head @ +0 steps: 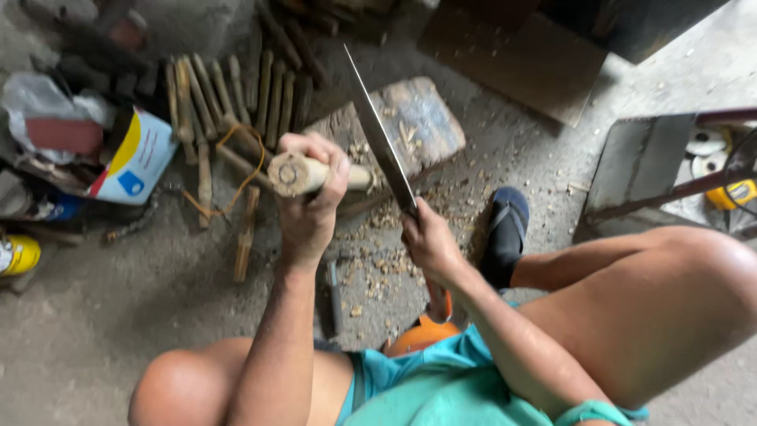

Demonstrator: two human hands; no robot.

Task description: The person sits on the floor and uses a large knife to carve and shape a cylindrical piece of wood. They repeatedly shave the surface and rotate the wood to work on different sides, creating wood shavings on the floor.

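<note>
At the bottom of the frame sit two bare knees and teal shorts (426, 386), with an orange object (422, 335) showing just above the cloth, partly hidden by the right forearm. Rising from the lower middle, the left hand (309, 197) is clenched around a pale wooden stick (315, 173), its cut round end turned toward the camera and its far end resting on the wooden block. Just to its right, the right hand (428, 241) grips the handle of a long knife (382, 134), whose blade runs up and to the left toward the top centre of the frame, its edge lying against the far part of the stick. Below the hands, wood shavings (382, 264) are scattered over the grey concrete floor (95, 315), and a thin dark metal tool (335, 292) lies among them. To the right of the knife hand a foot in a dark sandal (505, 233) rests on the floor. Beyond the hands, in the upper middle, stands the flat wooden block (418, 126). To its left lies a row of cut sticks (229, 99) with an orange cord (244, 170) looped across them. At the far left edge are a white, blue and yellow bag (134, 158) and a yellow container (17, 254). At the right edge sits a grey metal frame (643, 162).
</note>
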